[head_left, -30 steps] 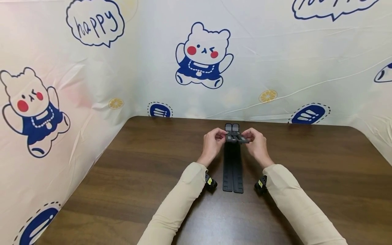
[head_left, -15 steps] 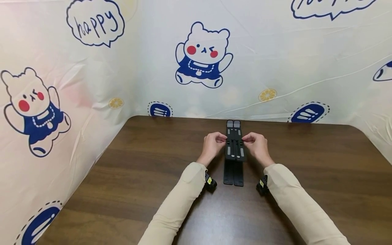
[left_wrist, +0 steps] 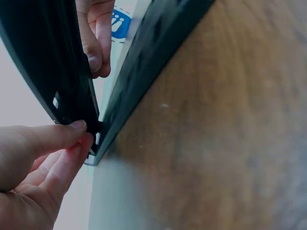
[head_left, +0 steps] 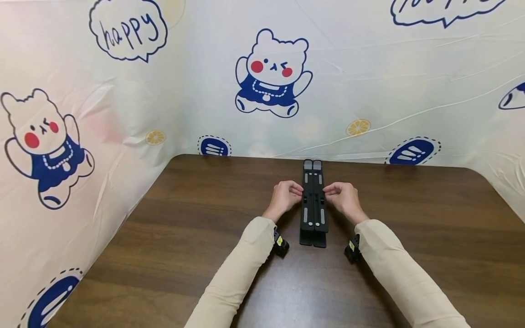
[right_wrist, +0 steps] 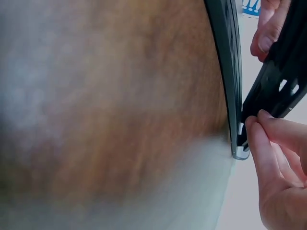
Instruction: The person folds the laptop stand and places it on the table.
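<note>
A black folding laptop stand (head_left: 313,200) stands lengthwise near the far edge of the table. Its upper panel (left_wrist: 43,57) slants over the lower base (left_wrist: 148,62), and the two meet at the far end, leaving a wedge-shaped gap. My left hand (head_left: 285,197) pinches the panel's left side between thumb and fingers, close to the joint. On the opposite side, my right hand (head_left: 342,197) pinches the panel's right edge. In the right wrist view the right thumb and forefinger (right_wrist: 263,127) meet at that edge. Grey pads line the panel's top.
The brown wooden table (head_left: 172,255) extends on both sides of the stand. A printed cloth (head_left: 197,82) hangs behind and to the left. A small black camera sits on each wrist, the left camera (head_left: 281,246) and the right camera (head_left: 352,249).
The stand's upper panel, earlier seen nearly end-on, has swung so its near end lies closer to me and covers more of the base. Both hands have shifted slightly toward me with it.
</note>
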### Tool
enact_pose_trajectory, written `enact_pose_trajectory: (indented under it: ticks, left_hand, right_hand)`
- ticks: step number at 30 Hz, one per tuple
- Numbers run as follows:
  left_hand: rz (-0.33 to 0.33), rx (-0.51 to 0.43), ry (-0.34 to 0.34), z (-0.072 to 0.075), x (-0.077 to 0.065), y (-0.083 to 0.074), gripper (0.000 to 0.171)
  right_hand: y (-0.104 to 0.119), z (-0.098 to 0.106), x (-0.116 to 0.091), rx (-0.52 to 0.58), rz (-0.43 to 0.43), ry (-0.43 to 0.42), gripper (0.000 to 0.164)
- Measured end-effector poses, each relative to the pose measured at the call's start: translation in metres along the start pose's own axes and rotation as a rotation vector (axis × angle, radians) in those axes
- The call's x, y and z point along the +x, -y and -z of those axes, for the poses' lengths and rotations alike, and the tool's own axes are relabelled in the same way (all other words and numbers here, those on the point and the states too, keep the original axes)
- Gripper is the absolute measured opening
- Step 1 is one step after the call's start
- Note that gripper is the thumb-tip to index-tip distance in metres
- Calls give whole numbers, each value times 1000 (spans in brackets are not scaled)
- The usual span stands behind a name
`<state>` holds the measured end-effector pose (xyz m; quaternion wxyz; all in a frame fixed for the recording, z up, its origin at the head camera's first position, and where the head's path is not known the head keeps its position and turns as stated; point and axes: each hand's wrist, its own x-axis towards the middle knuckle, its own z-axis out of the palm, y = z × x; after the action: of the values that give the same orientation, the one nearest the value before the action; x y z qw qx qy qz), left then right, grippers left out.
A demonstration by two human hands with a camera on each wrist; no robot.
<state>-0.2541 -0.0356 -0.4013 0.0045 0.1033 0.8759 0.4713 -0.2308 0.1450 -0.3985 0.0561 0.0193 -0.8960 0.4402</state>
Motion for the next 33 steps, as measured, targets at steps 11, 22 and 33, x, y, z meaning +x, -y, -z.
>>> enact_pose_trajectory:
  ticks: [11,22,33]
  left_hand:
    - [36,24,41,-1,-3,6,12]
    - [47,45,86,0,-3,9,23]
    - [17,59,175,8,-5,12,22]
  right_hand:
    - [-5,0,0,146,-141,154,22]
    - [-7,3,2,183,-151,238,26]
    - [-8,8,-1,108,-105,277,25]
